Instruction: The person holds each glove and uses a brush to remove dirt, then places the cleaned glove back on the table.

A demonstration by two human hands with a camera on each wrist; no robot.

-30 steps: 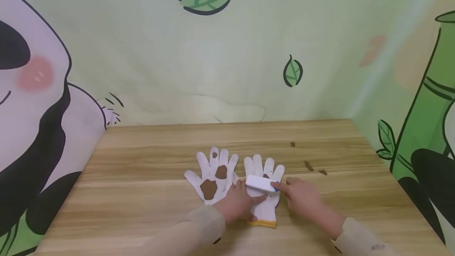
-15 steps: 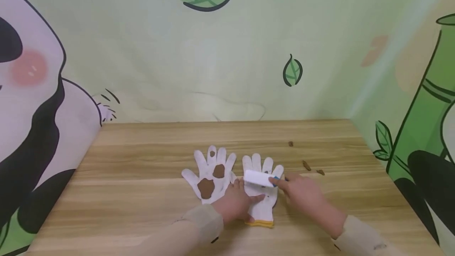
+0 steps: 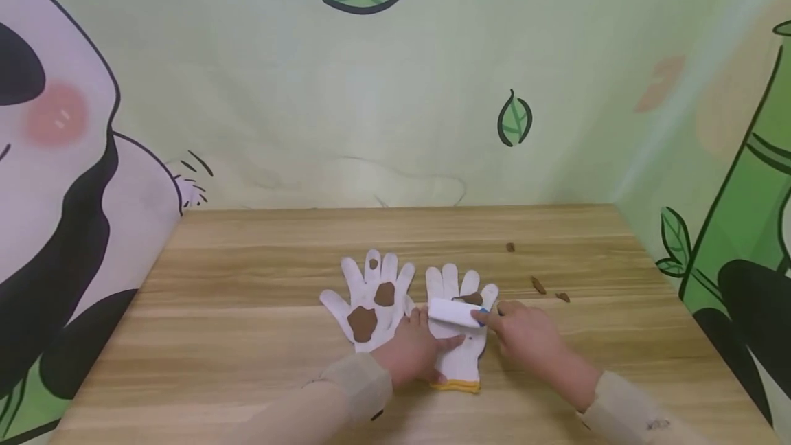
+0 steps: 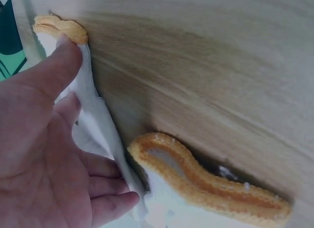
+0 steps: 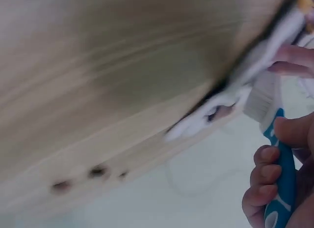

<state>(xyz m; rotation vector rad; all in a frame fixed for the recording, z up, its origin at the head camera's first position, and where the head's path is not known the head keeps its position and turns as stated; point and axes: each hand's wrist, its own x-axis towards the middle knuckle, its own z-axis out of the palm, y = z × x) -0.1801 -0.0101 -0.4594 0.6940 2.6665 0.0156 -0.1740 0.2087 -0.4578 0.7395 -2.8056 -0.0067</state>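
Note:
In the head view my right hand grips a brush across the right white glove. The right wrist view shows the brush's blue handle in curled fingers and its white bristles pointing at the glove. A brown patch shows just above the brush head; the rest of it is hidden. My left hand presses on the glove with fairly straight fingers, its thumb lying over the palm area. In the left wrist view, its thumb touches near the yellow cuff.
A second white glove with brown patches lies flat, fingers spread, left of my left hand. Several brown bits lie on the wooden table at the right. Behind stands a pale green wall with painted leaves and pandas.
The brush has slid a little toward the glove's fingers, then back toward its cuff, so more of the brown patch shows above it. My left hand stays in place on the glove.

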